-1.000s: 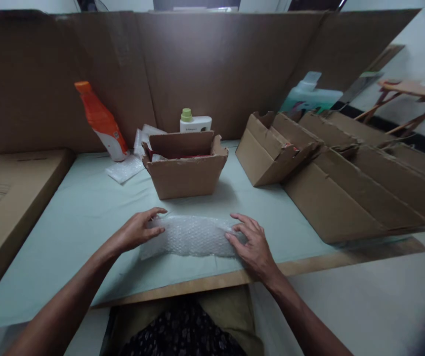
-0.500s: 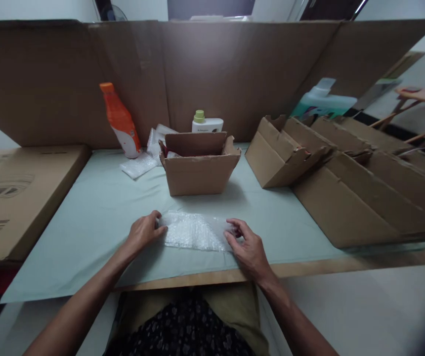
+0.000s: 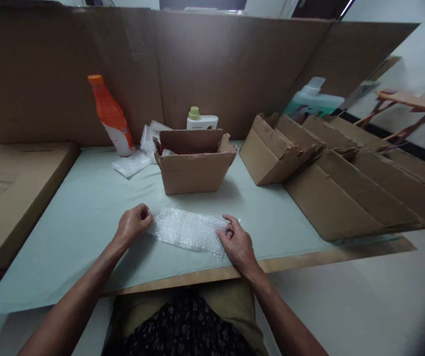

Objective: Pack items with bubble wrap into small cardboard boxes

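A clear strip of bubble wrap (image 3: pixel 188 231) lies slantwise near the front of the table, between my two hands. My left hand (image 3: pixel 134 223) pinches its left end, thumb and fingers closed. At the other end is my right hand (image 3: pixel 236 242), thumb and forefinger curled around the edge of the wrap. Just beyond stands an open cardboard box (image 3: pixel 193 173); something red and some clear wrap show inside it, mostly hidden by the front wall.
Behind the box are a white bottle with a green cap (image 3: pixel 202 121), an orange bottle (image 3: pixel 112 118) and more bubble wrap (image 3: pixel 133 163). Cardboard boxes (image 3: pixel 338 193) and a teal jug (image 3: pixel 314 101) stand right. A flat carton (image 3: pixel 23 198) lies left; a cardboard screen (image 3: pixel 212 64) closes the back.
My left hand has drawn left, its fingers closing on the wrap's end. The bubble wrap now lies more slanted and looks flatter. The whole view has shifted slightly.
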Demonstrator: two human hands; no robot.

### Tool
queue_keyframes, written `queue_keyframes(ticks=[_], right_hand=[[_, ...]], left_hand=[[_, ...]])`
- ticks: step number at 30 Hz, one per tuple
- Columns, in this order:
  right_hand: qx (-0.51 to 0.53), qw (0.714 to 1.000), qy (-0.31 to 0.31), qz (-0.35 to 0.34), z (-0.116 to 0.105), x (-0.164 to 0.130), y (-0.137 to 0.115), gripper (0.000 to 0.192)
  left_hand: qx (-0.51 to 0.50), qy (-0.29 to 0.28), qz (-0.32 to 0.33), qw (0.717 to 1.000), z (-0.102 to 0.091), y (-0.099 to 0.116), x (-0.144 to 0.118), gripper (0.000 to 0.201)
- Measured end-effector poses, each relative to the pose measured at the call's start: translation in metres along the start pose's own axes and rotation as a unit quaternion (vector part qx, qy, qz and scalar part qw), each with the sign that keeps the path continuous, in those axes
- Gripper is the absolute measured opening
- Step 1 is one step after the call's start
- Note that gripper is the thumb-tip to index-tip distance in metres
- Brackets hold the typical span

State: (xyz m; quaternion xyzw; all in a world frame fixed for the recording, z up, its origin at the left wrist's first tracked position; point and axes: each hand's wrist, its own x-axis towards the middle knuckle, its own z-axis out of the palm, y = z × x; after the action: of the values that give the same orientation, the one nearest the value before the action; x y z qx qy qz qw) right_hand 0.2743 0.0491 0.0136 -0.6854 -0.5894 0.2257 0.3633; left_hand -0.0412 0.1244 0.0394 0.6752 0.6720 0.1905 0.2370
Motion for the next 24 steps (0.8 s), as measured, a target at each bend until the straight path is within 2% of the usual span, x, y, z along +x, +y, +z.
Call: queue_keyframes(ticks=[2, 5, 8, 10, 12, 14, 18, 20, 24], right_hand=[[-0.089, 0.995, 0.03, -0.033, -0.005, 0.002, 0.007, 0.045], [-0.161, 0.982, 0.058, -0.087, -0.022, 0.007, 0.015, 0.042], [-0.207, 0.97, 0.013, -0.127, -0.035, 0.02, 0.016, 0.038], [-0.227, 0.962, -0.046, -0.145, -0.034, 0.031, 0.016, 0.042], [-0.239, 0.954, -0.098, -0.152, -0.027, 0.04, 0.014, 0.045], [-0.235, 0.95, -0.134, -0.157, -0.019, 0.044, 0.013, 0.035], [-0.188, 0.958, -0.14, -0.164, -0.013, 0.042, 0.014, 0.009], [-0.17, 0.965, -0.123, -0.157, -0.016, 0.041, 0.014, 0.012], [-0.178, 0.968, -0.118, -0.129, -0.023, 0.044, 0.012, 0.037]], left_hand=[[0.037, -0.011, -0.006, 0.999, 0.004, 0.0, -0.001, 0.015], [0.125, 0.015, 0.028, 0.992, 0.003, 0.002, -0.005, 0.044], [0.19, 0.037, 0.132, 0.972, 0.002, 0.01, -0.001, 0.058], [0.174, -0.005, 0.196, 0.965, 0.007, 0.017, 0.007, 0.06], [0.15, -0.067, 0.225, 0.96, 0.016, 0.023, 0.018, 0.058], [0.138, -0.103, 0.224, 0.959, 0.024, 0.026, 0.027, 0.048], [0.121, -0.106, 0.211, 0.964, 0.03, 0.021, 0.034, 0.022], [0.109, -0.105, 0.208, 0.966, 0.028, 0.017, 0.034, 0.018], [0.102, -0.104, 0.192, 0.971, 0.025, 0.015, 0.035, 0.018]])
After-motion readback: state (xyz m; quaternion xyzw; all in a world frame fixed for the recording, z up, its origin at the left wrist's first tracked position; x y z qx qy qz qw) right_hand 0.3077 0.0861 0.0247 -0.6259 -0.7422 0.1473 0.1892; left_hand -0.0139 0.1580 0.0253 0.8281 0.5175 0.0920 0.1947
